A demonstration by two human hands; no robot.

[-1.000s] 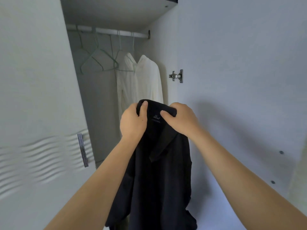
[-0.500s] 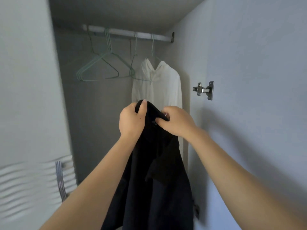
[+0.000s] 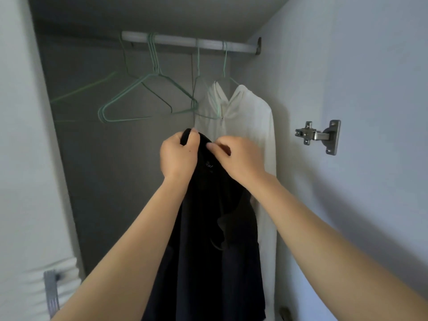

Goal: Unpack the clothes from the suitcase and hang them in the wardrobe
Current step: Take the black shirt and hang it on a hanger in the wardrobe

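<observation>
1. Closest in, the black shirt (image 3: pixel 208 251) hangs full length between the person's forearms, right in front of the open wardrobe. It isn't on a hanger yet.
2. The left hand (image 3: pixel 178 156) is wrapped round the collar edge with the thumb over the top. The right hand (image 3: pixel 238 158) pinches the collar just beside it, near the neck label.
3. Behind the hands, a white shirt (image 3: pixel 250 126) already hangs at the right end of the rail (image 3: pixel 185 42).
4. Left of that, a bunch of empty green hangers (image 3: pixel 148 96) sits on the same rail.
5. Best bet, probably: hold the collar with one hand and unhook one hanger with the other. Then feed each shoulder in through the neck. The hangers look thin and bunched, so they could tangle.
</observation>
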